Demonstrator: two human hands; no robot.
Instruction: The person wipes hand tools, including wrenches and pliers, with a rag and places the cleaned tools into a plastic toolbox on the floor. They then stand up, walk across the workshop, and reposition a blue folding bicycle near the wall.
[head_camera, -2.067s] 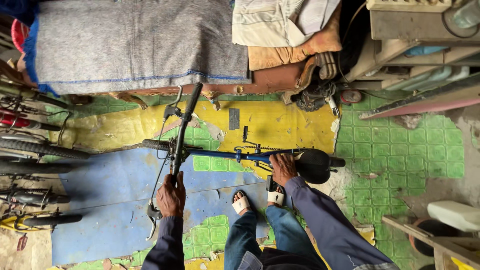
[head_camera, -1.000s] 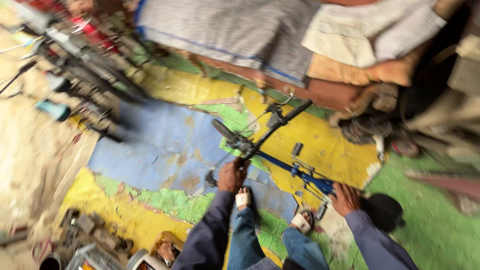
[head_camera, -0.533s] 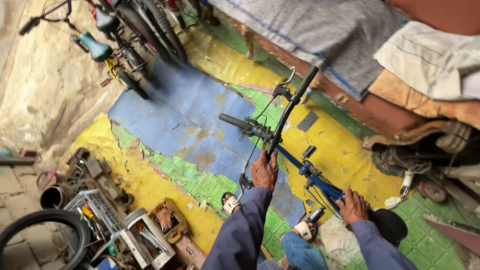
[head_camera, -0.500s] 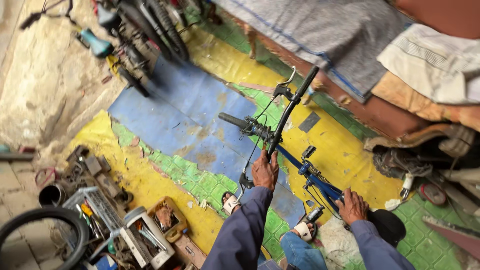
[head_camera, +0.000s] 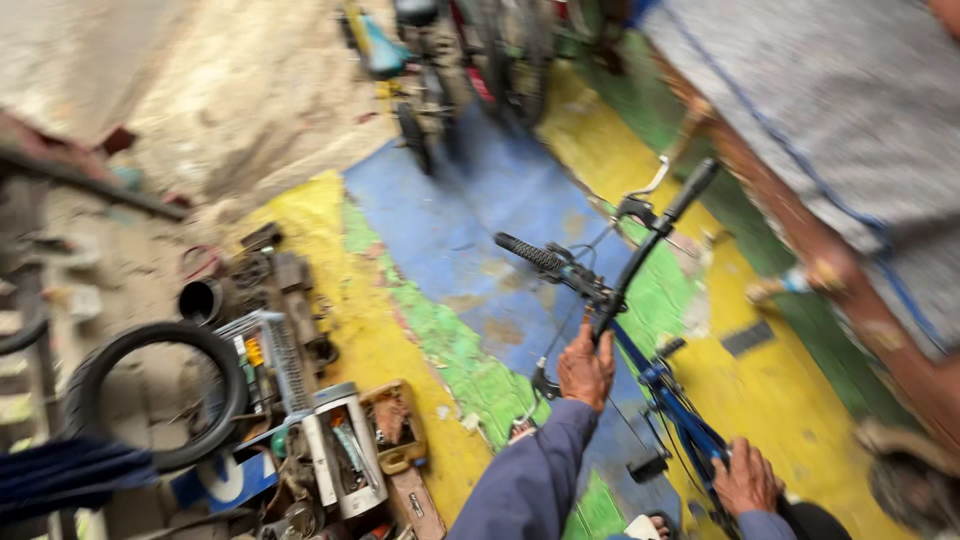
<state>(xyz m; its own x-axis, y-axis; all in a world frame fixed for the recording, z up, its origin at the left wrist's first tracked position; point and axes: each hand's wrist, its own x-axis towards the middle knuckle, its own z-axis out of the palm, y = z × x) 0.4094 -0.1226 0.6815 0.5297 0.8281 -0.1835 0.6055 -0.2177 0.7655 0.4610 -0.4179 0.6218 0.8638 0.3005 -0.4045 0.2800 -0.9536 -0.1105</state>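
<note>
A black tyre lay on the left next to open toolboxes full of junk, parked bikes sat up top, grey cloth on the right.

The view is swung further left: the black tyre and toolboxes are brought fully into view.
</note>
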